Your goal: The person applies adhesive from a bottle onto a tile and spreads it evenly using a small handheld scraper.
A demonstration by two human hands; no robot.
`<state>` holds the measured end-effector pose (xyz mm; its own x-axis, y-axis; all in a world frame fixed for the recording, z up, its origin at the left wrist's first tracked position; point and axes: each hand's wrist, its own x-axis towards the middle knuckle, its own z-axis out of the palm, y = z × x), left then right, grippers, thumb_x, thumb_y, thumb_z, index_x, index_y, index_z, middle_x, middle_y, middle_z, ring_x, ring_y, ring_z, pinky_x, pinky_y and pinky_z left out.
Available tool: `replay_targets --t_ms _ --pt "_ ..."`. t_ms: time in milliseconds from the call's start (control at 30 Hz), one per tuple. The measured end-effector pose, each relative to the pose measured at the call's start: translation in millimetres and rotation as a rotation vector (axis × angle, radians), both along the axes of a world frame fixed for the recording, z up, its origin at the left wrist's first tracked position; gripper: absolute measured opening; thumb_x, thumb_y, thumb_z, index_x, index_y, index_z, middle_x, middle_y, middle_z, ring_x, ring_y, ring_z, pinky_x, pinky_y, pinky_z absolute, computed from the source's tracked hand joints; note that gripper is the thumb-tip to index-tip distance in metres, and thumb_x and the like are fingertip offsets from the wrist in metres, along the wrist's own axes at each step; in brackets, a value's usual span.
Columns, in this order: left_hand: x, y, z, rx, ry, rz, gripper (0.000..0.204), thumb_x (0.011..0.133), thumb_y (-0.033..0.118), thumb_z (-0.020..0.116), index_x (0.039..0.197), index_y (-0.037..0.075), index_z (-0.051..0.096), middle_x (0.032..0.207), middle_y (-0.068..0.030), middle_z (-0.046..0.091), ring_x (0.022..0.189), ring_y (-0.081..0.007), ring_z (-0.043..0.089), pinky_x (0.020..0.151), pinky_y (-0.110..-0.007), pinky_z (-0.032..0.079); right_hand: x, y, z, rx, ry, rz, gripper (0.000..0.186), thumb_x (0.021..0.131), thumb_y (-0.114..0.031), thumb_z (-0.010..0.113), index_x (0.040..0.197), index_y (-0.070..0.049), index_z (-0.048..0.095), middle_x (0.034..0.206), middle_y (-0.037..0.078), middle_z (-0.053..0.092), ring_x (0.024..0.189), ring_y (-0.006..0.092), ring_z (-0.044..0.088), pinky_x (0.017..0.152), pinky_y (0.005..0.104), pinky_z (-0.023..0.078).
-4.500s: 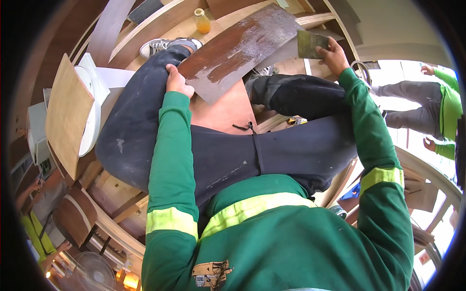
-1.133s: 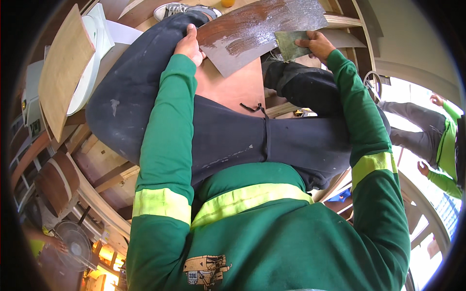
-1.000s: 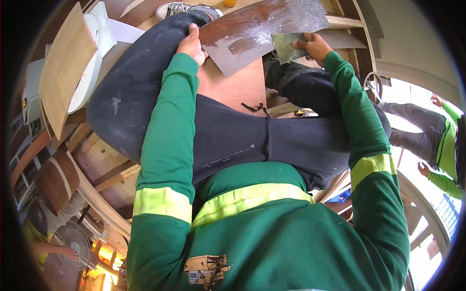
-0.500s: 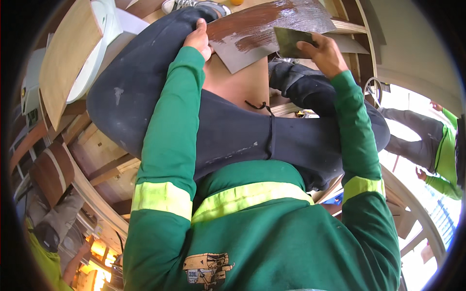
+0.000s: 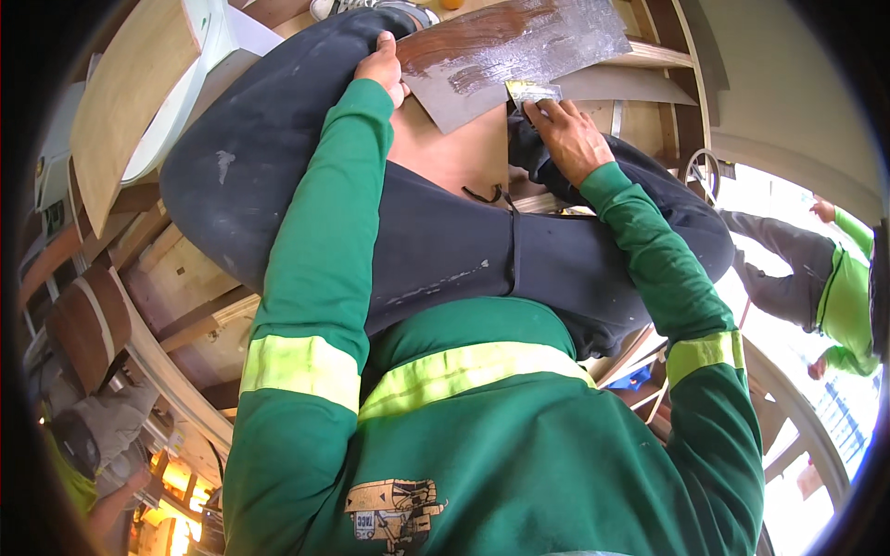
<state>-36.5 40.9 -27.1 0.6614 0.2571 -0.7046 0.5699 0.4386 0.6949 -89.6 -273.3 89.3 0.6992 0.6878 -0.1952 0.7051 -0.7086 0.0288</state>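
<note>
A thin grey sheet lies across the far side of my lap. Wet, glossy brown coating, probably glue, covers much of it in streaks, while its near left corner is bare. My left hand is closed on the sheet's left edge, thumb up. In my right hand is a flat spreader, its shiny face catching light. It sits at the sheet's near edge, right of the middle. Under the sheet is a flat tan board between my legs.
A curved plywood panel stands at the left beside a white rounded piece. Timber framing surrounds me. One person in a lime top is at the right; another person is at the lower left. A shoe shows at the far edge.
My right hand has moved left and nearer to me with the spreader, which has turned its face to the light. The brown coating looks thinner toward the right. My left hand keeps its hold.
</note>
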Motion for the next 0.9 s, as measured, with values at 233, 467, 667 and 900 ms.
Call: replay_targets --t_ms 233,467,667,900 --pt "-6.4 -9.6 14.4 0.16 0.05 -0.058 0.078 0.099 0.064 0.043 0.126 -0.007 0.057 0.114 -0.0188 0.064 0.079 -0.0296 0.063 0.062 -0.044 0.053 4.6 -15.4 31.3 0.083 0.01 -0.002 0.047 0.088 -0.007 0.055 0.135 -0.012 0.056 0.124 0.006 0.058 0.113 0.0267 0.056 0.091 0.0431 0.051" --pt "-3.6 -2.3 3.1 0.058 0.008 -0.026 0.081 0.098 0.065 0.043 0.133 -0.007 0.051 0.125 -0.0167 0.059 0.092 -0.0292 0.062 0.064 -0.046 0.052 -1.8 -3.8 4.1 -0.024 -0.014 0.065 0.049 0.088 -0.007 0.056 0.137 -0.013 0.054 0.12 0.005 0.058 0.114 0.0251 0.056 0.089 0.0415 0.052" --pt "-9.2 -6.0 18.2 0.216 0.044 -0.085 0.084 0.099 0.066 0.039 0.119 -0.013 0.059 0.097 -0.0242 0.066 0.059 -0.0317 0.064 0.058 -0.043 0.053 18.0 -16.2 38.7 0.34 0.034 -0.013 0.028 0.088 -0.006 0.062 0.115 -0.01 0.07 0.101 0.005 0.07 0.096 0.0227 0.064 0.078 0.0387 0.053" --pt "-11.1 -17.5 48.1 0.006 0.125 0.058 0.065 0.099 0.061 0.048 0.131 0.004 0.052 0.117 -0.0082 0.058 0.09 -0.0224 0.054 0.072 -0.041 0.044 -3.0 -2.9 -2.7 1.36 1.171 -1.359 0.018 0.089 -0.019 0.076 0.094 -0.009 0.062 0.083 -0.001 0.06 0.071 0.0094 0.054 0.056 0.0256 0.042"
